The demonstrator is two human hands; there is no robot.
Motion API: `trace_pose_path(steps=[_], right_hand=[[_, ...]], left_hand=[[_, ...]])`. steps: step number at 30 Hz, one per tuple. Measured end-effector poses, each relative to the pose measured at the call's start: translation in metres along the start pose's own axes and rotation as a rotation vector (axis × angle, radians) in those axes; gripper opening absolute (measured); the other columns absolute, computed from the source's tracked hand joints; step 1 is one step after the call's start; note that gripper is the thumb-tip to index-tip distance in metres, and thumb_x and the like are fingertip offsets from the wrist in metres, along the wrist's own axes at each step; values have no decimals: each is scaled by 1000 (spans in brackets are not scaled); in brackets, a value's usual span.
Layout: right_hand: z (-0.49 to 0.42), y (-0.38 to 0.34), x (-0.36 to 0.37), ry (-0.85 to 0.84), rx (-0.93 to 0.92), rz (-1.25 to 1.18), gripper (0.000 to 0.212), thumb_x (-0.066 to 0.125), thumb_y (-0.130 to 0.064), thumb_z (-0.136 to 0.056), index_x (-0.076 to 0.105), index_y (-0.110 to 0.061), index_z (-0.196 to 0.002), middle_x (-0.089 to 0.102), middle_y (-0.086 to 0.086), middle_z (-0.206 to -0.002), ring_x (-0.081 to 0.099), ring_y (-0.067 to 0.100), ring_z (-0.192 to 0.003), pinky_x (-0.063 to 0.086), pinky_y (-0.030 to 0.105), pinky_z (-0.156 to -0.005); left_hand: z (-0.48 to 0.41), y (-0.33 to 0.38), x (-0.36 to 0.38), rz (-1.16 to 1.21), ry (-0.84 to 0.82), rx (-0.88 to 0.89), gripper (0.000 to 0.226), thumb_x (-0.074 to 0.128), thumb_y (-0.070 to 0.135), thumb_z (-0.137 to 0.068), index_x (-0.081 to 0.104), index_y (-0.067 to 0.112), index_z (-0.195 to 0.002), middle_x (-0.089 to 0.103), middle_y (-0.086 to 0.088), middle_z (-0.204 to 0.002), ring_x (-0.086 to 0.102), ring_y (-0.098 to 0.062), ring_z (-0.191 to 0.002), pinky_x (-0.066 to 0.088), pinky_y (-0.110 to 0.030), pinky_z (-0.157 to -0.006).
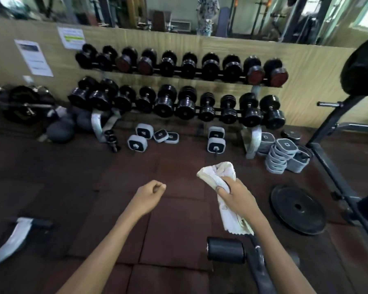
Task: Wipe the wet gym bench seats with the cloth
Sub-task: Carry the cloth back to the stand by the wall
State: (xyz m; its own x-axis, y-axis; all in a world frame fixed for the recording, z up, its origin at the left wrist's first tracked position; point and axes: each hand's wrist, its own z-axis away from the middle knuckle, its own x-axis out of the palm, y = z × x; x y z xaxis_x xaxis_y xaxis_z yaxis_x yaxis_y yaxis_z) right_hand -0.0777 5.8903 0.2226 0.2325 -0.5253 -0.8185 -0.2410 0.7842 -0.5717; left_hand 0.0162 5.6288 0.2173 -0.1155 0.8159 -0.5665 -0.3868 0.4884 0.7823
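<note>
Cloth (216,172) is bunched in your right hand (235,194). Fingers are curled round its middle, one end sticks up and the other hangs below the wrist, all in the air over the floor (94,187). Left hand (150,193) is curled into a fist on nothing, forearm out in front. Nothing is being wiped, so I'd judge this the approach step. No seat pad is clearly in view (only a black roller pad (225,250) low at your right). Next move likely calls for finding a wet surface, laying the cloth flat on it, then pressing and sweeping.

L hand (151,193) fisted, R hand (235,195) gripping cloth (220,172)
</note>
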Motion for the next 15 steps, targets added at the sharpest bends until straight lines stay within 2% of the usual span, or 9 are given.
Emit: trace_pose_path(steps=[3,6,9,12,15], right_hand=[[-34,-14,30,-72,-36,-20,30,48,-41,-92,53,-40,-122,52,-6,-108,53,14,-96,40,33,-78],[-64,-41,65,-193,-91,-5,35,46,-44,-91,51,-42,-125,51,-6,-113,53,15,-104,40,34,-81],[-99,-69,101,-277,-139,-10,34,45,-44,-90,51,-44,-124,51,-7,-111,50,13,-96,40,34,-81],[-139,-102,138,-360,-199,18,33,46,-41,-91,53,-43,-123,48,-8,-105,51,14,-98,37,32,-78],[-188,-145,176,-427,-274,120,38,47,-42,-92,49,-41,-130,50,-5,-113,53,19,-106,38,33,-78]], left_hand=[[-10,-25,-11,69,80,-95,24,45,43,-93,61,28,-103,64,4,-105,61,-14,-102,43,-26,-80],[-17,-54,-21,112,115,-195,25,46,40,-94,62,25,-106,65,2,-112,61,-16,-105,43,-26,-82],[-31,-86,-37,149,158,-283,22,46,39,-94,62,27,-104,65,0,-112,61,-18,-105,44,-28,-85],[-54,-122,-62,210,234,-360,15,48,35,-94,61,29,-99,65,1,-108,62,-17,-101,44,-28,-83],[-87,-157,-94,316,309,-427,13,48,32,-94,60,29,-91,68,-2,-102,66,-18,-91,48,-34,-90]])
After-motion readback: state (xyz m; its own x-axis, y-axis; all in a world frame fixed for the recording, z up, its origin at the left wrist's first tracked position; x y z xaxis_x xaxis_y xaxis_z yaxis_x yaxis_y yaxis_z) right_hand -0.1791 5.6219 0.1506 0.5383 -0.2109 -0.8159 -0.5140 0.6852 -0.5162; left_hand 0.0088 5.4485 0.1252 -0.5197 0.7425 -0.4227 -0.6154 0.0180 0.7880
